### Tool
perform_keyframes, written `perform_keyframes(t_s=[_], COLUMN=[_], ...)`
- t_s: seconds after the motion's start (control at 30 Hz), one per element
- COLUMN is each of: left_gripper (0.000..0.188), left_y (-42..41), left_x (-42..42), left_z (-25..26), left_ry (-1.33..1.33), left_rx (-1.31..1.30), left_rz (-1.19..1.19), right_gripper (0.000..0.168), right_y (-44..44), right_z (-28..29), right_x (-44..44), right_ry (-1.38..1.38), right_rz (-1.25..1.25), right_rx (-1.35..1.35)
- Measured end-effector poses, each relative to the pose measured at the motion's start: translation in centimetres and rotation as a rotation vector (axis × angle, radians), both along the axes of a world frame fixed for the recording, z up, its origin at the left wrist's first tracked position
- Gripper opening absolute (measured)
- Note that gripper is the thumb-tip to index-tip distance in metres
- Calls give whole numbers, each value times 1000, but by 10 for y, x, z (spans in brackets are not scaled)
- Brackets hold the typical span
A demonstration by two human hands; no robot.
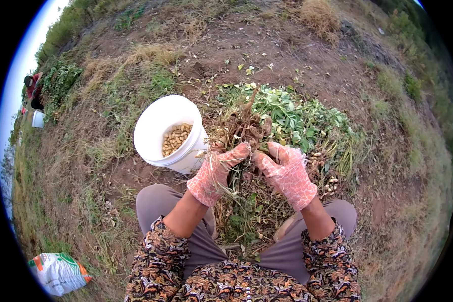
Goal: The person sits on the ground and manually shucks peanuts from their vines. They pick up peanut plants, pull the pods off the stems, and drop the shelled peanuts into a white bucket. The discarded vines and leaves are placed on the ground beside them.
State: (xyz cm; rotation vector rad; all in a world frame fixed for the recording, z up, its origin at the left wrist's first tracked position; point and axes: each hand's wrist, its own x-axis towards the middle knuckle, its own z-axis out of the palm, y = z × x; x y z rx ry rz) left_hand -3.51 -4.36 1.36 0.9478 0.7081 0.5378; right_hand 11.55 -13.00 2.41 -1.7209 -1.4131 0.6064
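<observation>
My left hand, in a pink-and-white patterned glove, grips a bunch of uprooted peanut plants. Their tangled brown roots point away from me, and green stems hang below my hands. Close beside it, my right hand wears a matching glove and has its thumb and forefinger at the roots. Whether those fingertips pinch a pod is hidden. Left of the bunch, a white plastic bucket leans slightly and holds a heap of peanuts in their shells.
Leafy peanut plants lie piled ahead on the right, with loose peanuts near my right knee. A printed woven sack lies at lower left. Far left, a person bends near another white bucket. Dry grass and soil surround me.
</observation>
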Motion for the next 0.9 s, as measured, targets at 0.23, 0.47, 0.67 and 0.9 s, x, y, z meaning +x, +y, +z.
perform_keyframes(t_s=[0.23, 0.47, 0.67, 0.9], left_gripper=[31, 30, 25, 28], left_y=[-7, -11, 23, 26], left_x=[0, -4, -4, -25], left_z=[-1, -23, -22, -10], left_ry=[-96, 130, 137, -351], left_rx=[-5, 618, 155, -165], left_rz=[47, -79, 280, -12], right_gripper=[19, 28, 24, 34], right_y=[-6, -21, -48, -28], right_z=[13, 4, 49, 17], right_x=[-6, -2, -28, 7], right_ry=[255, -384, -284, 1261], right_rz=[96, 146, 383, 322], right_rx=[109, 458, 445, 389])
